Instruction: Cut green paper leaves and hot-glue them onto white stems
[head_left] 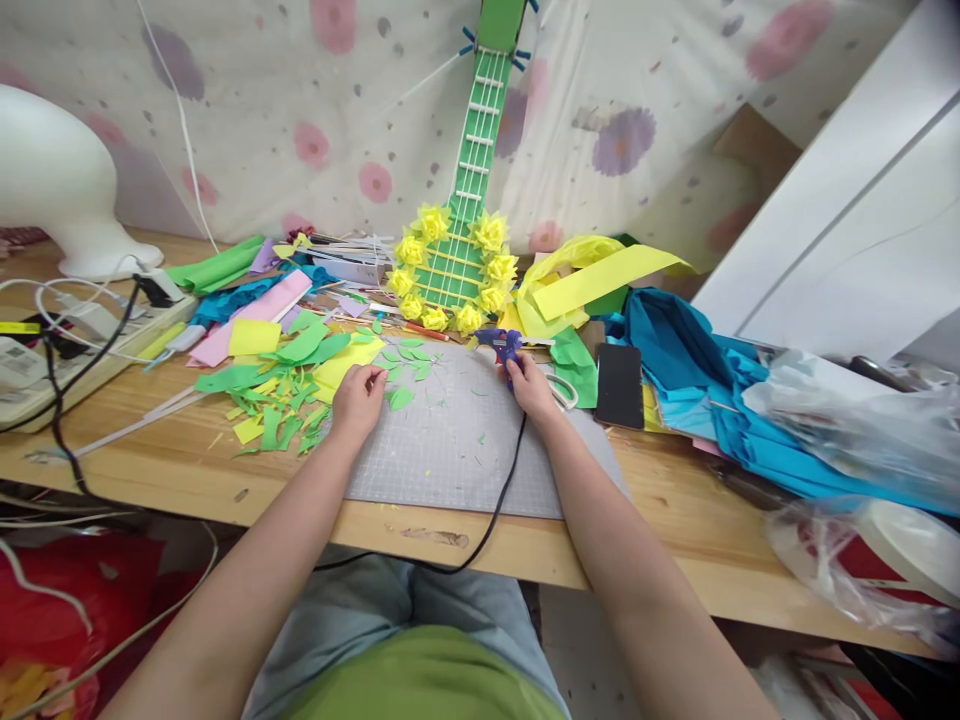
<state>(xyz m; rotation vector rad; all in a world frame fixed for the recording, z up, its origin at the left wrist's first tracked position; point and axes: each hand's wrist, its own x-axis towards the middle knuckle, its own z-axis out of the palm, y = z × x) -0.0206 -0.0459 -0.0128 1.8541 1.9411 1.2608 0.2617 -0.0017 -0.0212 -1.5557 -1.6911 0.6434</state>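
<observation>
My right hand [531, 386] is wrapped round the handle of a blue hot glue gun [501, 343], its nozzle pointing left above the grey cutting mat [450, 460]. A black cord runs down from the gun over the mat and off the table's front. My left hand [359, 402] is closed in a pinch at the mat's left edge; what its fingertips hold, if anything, is too small to make out. Small green paper leaves [409, 357] lie just right of those fingers. Behind the mat leans a green paper guitar [480, 150] with yellow paper flowers [491, 232] around its body.
Green and yellow paper scraps [281, 415] are heaped left of the mat. White-handled scissors [562, 391] and a black phone [619, 386] lie to the right. Beyond are blue paper [675, 330] and plastic bags. A power strip [97, 345] with cables sits far left.
</observation>
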